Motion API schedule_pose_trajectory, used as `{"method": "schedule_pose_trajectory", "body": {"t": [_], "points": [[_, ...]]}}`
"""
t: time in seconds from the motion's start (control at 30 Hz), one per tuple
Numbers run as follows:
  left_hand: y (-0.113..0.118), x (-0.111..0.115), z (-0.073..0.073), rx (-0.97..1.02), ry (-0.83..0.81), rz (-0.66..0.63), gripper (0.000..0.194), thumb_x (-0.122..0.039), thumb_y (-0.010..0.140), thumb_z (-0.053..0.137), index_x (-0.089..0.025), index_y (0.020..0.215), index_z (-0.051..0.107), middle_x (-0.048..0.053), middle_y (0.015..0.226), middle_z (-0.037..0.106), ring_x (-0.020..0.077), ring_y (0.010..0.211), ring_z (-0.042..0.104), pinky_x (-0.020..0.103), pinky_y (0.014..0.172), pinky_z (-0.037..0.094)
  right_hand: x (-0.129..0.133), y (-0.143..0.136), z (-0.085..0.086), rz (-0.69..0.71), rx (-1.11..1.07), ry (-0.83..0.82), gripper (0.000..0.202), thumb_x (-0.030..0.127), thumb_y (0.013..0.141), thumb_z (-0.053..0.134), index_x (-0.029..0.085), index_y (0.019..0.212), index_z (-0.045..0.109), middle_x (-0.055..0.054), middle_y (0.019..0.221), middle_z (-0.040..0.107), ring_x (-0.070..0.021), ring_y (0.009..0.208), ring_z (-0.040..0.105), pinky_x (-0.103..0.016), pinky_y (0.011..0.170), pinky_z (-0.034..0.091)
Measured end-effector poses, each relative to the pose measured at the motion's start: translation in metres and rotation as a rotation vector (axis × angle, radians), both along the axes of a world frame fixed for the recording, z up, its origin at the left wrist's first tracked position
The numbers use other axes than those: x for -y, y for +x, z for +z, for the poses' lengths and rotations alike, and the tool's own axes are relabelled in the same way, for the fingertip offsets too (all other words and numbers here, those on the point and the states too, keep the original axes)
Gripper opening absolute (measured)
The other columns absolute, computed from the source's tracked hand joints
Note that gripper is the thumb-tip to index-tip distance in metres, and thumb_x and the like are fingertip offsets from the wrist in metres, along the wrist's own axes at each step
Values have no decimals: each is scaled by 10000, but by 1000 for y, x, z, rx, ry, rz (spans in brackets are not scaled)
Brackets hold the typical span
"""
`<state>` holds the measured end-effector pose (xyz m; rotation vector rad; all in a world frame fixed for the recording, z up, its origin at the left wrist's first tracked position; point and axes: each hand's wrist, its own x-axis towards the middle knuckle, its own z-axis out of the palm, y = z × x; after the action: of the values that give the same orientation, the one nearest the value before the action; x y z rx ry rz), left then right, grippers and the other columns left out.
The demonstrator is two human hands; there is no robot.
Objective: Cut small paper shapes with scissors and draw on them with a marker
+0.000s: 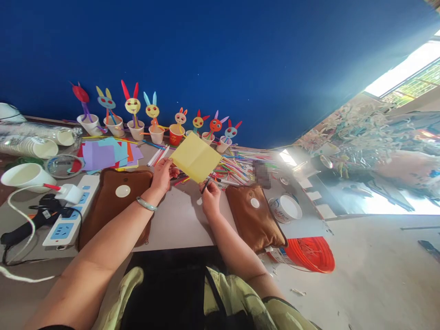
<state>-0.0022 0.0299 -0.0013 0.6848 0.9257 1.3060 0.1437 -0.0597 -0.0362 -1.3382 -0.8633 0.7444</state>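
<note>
A square sheet of yellow paper [195,157] with a faint crease is raised above the table, tilted. My left hand [162,176] pinches its left corner between thumb and fingers. At the sheet's lower corner is my right hand [211,198], closed around a small pair of dark scissors [206,184]; the blades are partly hidden beside the paper. Behind the sheet lie many coloured pipe cleaners [237,170] and some pens [158,156]. Along the wall stands a row of paper cups [136,130] bearing rabbit-faced paper figures [132,105].
Brown hot-water bags [118,215] [256,215] flank my forearms. To the left are coloured paper sheets [99,155], stacked cups [41,147] and a power strip [72,213] with cables. A white tub [287,208] stands right, above a red bucket [312,254] on the floor.
</note>
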Motion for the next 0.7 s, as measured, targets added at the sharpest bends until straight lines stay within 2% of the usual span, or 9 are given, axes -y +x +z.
{"method": "schedule_pose_trajectory", "body": {"t": [0.13,0.3,0.43,0.6,0.7], "points": [[0,-1,-2,23,2,-34,278,-414,740,663,-192,806,511,-49,604,602,76,432,568,183,425,382,0,0,0,-1,-13,0,276,398,745,661,203,631,502,40,615,452,-107,606,354,-252,589,315],[4,3,-7,-7,26,-183,381,-507,712,710,-185,863,573,-14,647,646,100,453,585,204,431,413,0,0,-1,7,-28,-1,278,406,735,670,203,635,508,44,619,451,-105,598,339,-256,587,302],[8,8,-9,-63,32,-316,447,-496,632,796,-164,861,603,-3,646,652,98,462,575,204,437,401,-1,1,-3,8,-46,13,271,389,727,668,204,634,494,45,617,439,-103,599,334,-256,589,293],[7,10,-10,-82,53,-374,452,-483,598,819,-141,818,622,2,564,634,106,475,568,214,479,406,0,1,-3,3,-16,-1,268,383,735,647,206,633,475,48,621,430,-102,604,333,-253,586,289],[6,9,-11,-102,82,-424,433,-467,608,817,-134,820,639,20,631,664,108,503,576,226,496,407,0,0,-1,3,-8,1,276,383,739,647,207,627,466,49,616,425,-101,601,327,-254,581,286]]}}
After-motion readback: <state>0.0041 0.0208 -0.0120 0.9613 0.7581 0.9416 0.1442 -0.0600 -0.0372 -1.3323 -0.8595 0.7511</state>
